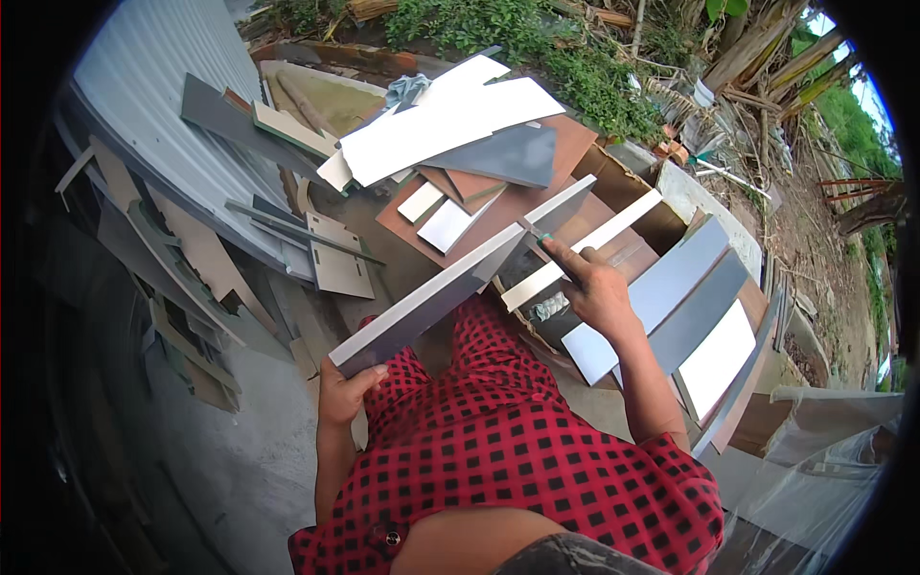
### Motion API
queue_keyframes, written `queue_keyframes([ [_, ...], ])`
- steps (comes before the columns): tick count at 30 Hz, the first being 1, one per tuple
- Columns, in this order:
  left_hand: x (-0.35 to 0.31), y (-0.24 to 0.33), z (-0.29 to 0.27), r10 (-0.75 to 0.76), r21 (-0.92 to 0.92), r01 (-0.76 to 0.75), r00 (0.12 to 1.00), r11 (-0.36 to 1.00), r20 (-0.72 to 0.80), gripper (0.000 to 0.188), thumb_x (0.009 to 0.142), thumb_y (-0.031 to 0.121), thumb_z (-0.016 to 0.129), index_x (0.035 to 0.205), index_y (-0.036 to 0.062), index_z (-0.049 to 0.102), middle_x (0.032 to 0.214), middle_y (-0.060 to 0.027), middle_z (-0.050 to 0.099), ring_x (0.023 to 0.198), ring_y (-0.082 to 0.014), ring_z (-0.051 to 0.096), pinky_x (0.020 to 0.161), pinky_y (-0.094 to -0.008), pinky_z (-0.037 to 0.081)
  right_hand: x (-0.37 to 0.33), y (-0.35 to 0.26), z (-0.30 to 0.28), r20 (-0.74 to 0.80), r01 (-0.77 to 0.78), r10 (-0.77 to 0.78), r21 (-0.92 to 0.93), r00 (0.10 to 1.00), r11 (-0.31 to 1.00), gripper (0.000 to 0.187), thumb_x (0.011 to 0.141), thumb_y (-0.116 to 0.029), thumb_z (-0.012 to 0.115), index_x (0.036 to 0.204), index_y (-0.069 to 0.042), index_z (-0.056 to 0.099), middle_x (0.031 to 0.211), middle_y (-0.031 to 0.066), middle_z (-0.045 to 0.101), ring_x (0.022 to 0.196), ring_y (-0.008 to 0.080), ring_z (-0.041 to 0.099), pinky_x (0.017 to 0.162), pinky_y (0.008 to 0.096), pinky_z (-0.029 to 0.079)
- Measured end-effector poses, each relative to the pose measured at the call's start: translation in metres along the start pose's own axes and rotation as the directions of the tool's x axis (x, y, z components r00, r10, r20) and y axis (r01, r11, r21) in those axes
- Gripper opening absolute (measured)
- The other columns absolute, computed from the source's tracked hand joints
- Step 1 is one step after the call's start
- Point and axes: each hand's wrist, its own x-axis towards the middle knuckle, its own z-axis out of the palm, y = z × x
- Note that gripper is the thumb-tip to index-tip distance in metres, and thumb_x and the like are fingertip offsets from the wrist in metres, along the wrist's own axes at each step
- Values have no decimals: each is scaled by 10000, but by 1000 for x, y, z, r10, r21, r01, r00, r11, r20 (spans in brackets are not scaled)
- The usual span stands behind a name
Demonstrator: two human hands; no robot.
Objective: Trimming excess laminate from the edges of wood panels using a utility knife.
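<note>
One board (470,287) in left hand (347,391), pale edge (458,274) up, floor (259,450) leftward

Cannot see the near end of the thin tool (530,228) inside the right hand (596,289), nor the left hand's (345,393) fingertips behind the board (465,287).

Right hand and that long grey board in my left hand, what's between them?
In the head view, a small thin tool, gripped by your right hand, lies between it and the grey board.
</note>
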Motion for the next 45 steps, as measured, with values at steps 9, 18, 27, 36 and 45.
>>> queue_keyframes([
  [9, -2, -1, 7, -5, 34, 6, 999, 999, -38, 268, 701, 14, 656, 953, -63, 610, 708, -83, 631, 570, -142, 608, 494, -241, 475, 20, 74, 7, -67, -102, 99, -34, 993, 994, 677, 706, -57, 558, 1300, -363, 445, 818, 136, 522, 771, 318, 581, 694, 427, 471],
  [18, -4, 3, 8, 9, 34, -8, 999, 999, -32, 246, 694, 11, 644, 927, -62, 612, 666, -87, 619, 553, -137, 595, 502, -244, 474, 61, 152, 15, -131, -270, 256, -105, 958, 957, 656, 682, -89, 568, 1281, -337, 473, 947, 123, 607, 883, 292, 604, 767, 390, 475],
  [27, 2, 5, 11, 11, 16, -10, 999, 1000, -53, 249, 683, 24, 653, 915, -58, 614, 685, -81, 621, 558, -134, 593, 477, -238, 464, 55, 133, 4, -184, -193, 191, 8, 964, 981, 600, 708, -105, 576, 1269, -299, 487, 989, 127, 628, 900, 307, 606, 803, 393, 475],
  [36, 5, 5, 2, 25, -7, -25, 1000, 1000, 6, 280, 709, 26, 650, 975, -54, 611, 720, -72, 631, 586, -129, 604, 488, -229, 462, -13, -60, -19, -85, 455, -451, 298, 888, 839, 634, 681, 4, 591, 1267, -227, 521, 718, 97, 497, 635, 247, 542, 551, 356, 460],
  [45, 6, -3, -5, -7, 12, 6, 999, 1000, 46, 285, 715, 28, 653, 986, -46, 608, 734, -68, 632, 590, -127, 607, 498, -225, 465, -20, -91, 3, 4, 574, -586, 190, 811, 796, 644, 667, 43, 593, 1264, -189, 528, 720, 101, 466, 627, 247, 514, 535, 355, 434],
])
